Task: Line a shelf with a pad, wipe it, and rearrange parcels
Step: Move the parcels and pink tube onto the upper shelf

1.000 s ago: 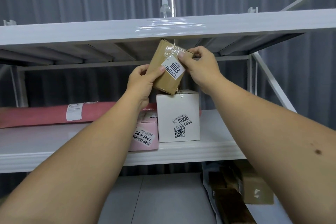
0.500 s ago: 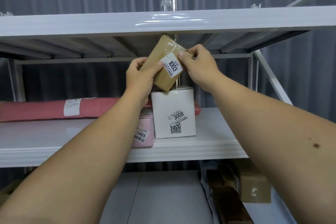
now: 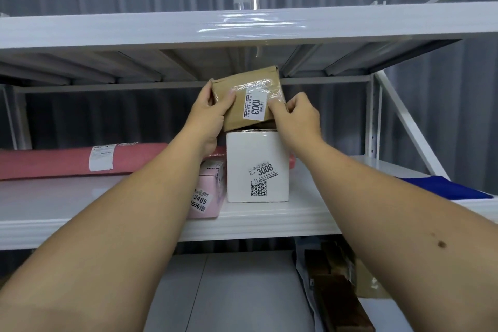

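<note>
A pink roll [image 3: 54, 160] lies at the back left of the white shelf [image 3: 269, 219]. Next comes a pink box [image 3: 208, 191], touching a taller white box [image 3: 257, 167] labelled 3008. The left hand [image 3: 208, 113] grips the left edge of a tilted brown parcel [image 3: 249, 101] labelled 1003, its lower edge touching the white box's top. The right hand [image 3: 299, 116] grips its right edge, fingers curled around it. A blue cloth [image 3: 442, 187] lies at far right.

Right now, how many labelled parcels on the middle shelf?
4: brown box 1003 in both hands atop white box 3008; pink box left of it; pink roll behind. More may be hidden.
</note>
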